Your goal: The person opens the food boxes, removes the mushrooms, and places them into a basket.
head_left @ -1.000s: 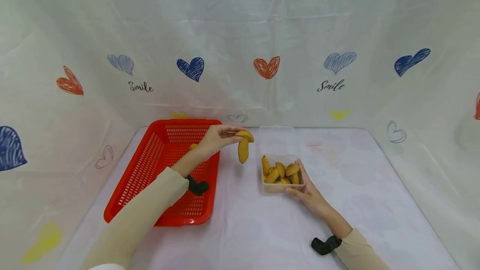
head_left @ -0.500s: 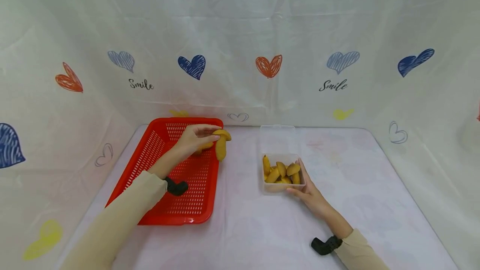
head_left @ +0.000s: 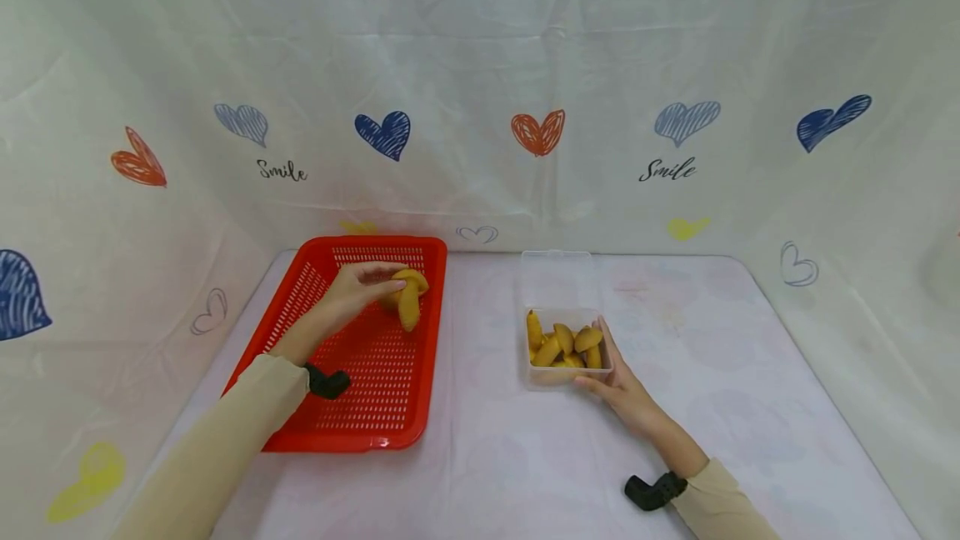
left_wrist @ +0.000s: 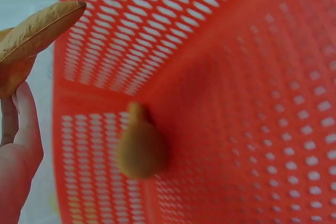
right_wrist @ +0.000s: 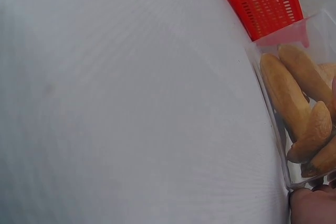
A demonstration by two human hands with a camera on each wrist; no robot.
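Note:
Thumb and fingers of my left hand (head_left: 351,292) pinch a yellow-brown mushroom (head_left: 409,307) by its cap, stem hanging down, over the far right part of the red basket (head_left: 367,432). The left wrist view shows this held mushroom (left_wrist: 42,30) at the upper left. Down in the basket's corner lies another mushroom (left_wrist: 140,150), mostly hidden behind the hand in the head view. My right hand (head_left: 626,394) grips the near right corner of a clear plastic box (head_left: 562,376). Several mushrooms (head_left: 549,348) fill the box, and the right wrist view shows their thick stems (right_wrist: 286,95) up close.
The box's clear lid (head_left: 557,277) stands folded back behind it. A white cloth (head_left: 495,457) covers the table, and a heart-printed sheet (head_left: 465,48) hangs behind. The basket's high perforated wall (left_wrist: 100,166) rises beside the left hand.
My left hand, still holding the mushroom, has moved left from between basket and box to over the basket and come slightly lower. The right hand and the box stay where they were.

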